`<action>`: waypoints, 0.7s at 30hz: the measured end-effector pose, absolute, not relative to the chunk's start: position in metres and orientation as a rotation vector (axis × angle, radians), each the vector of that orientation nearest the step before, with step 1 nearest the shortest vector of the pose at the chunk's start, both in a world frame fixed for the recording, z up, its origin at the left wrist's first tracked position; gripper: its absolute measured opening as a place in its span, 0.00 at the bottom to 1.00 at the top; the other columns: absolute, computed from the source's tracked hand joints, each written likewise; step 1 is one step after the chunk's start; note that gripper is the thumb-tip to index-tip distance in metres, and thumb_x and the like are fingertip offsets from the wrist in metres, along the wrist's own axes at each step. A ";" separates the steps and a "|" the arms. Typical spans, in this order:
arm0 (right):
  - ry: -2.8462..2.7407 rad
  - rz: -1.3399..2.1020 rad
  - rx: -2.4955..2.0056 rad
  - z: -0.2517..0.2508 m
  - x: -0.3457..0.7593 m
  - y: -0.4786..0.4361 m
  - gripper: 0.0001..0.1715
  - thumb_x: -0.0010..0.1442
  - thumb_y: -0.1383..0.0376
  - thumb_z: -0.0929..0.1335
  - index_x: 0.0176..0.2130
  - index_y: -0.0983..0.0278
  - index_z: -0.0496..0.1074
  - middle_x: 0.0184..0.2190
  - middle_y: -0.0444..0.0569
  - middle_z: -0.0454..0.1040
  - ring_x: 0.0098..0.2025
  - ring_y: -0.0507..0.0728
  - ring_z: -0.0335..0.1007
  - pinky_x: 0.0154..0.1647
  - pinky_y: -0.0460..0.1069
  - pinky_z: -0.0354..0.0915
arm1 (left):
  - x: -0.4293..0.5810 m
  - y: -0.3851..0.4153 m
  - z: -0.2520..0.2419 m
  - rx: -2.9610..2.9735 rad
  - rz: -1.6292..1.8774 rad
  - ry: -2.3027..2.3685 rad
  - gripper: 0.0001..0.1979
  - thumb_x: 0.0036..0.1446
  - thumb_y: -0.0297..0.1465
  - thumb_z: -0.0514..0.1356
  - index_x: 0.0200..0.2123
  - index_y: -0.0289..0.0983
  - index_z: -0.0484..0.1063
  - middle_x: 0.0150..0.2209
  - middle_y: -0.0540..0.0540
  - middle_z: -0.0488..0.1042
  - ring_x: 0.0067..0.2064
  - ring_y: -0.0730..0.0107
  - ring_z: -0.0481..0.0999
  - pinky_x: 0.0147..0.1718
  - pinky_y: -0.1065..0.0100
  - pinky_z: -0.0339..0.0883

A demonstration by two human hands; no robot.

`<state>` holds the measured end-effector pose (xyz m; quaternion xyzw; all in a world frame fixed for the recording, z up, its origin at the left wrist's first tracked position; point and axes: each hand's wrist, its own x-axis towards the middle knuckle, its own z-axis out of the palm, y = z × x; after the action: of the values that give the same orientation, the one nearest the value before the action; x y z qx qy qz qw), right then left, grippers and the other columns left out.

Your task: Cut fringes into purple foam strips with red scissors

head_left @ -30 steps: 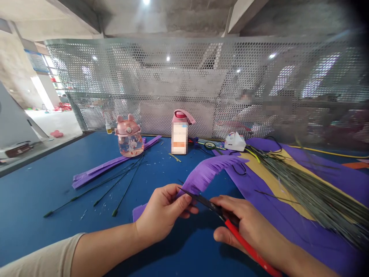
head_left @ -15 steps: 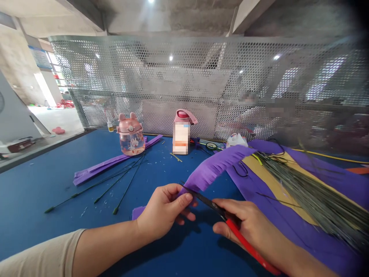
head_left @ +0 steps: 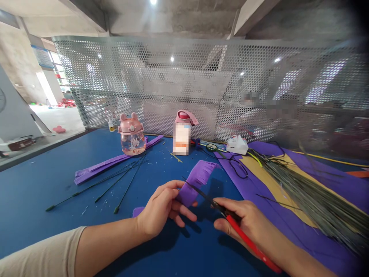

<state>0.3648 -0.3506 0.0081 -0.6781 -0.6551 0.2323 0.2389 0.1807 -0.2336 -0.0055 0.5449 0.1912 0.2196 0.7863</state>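
Observation:
Pinched in my left hand (head_left: 165,206) is a strip of purple crepe paper (head_left: 198,175), its upper edge cut into a fine fringe and its far end curling over to the right. My right hand (head_left: 245,225) grips red-handled scissors (head_left: 245,238). Their dark blades lie across the strip, pointing up and left towards my left fingers. A second bit of purple paper (head_left: 138,211) shows partly behind my left wrist. Left of my hands, several thin green stems (head_left: 106,190) with knobbed ends lie on the blue table (head_left: 161,254).
Folded purple strips (head_left: 98,169) lie beneath a pink-lidded clear bottle (head_left: 132,140). Another pink-topped bottle (head_left: 182,144) stands further back. On the right, a bundle of dark green wires (head_left: 305,184) rests on tan and purple paper (head_left: 239,184). Perforated metal sheeting (head_left: 184,84) rises behind the table.
The fringed strip, stretched out to the right before, now curls back short near my left hand. My left fingers have spread a little; the scissors stay nearly in place.

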 end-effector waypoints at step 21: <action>-1.838 0.559 -1.847 0.012 0.363 -0.353 0.28 0.44 0.52 0.74 0.42 0.61 0.67 0.29 0.42 0.66 0.27 0.51 0.56 0.25 0.43 0.56 | 0.187 -0.241 -0.005 1.336 0.577 0.596 0.19 0.49 0.44 0.61 0.33 0.32 0.70 0.31 0.44 0.75 0.30 0.71 0.76 0.23 0.76 0.65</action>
<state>0.3630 -0.3532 0.0116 -0.6734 -0.6703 0.2038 0.2362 0.1872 -0.2405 -0.0052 0.6014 0.2682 0.2597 0.7063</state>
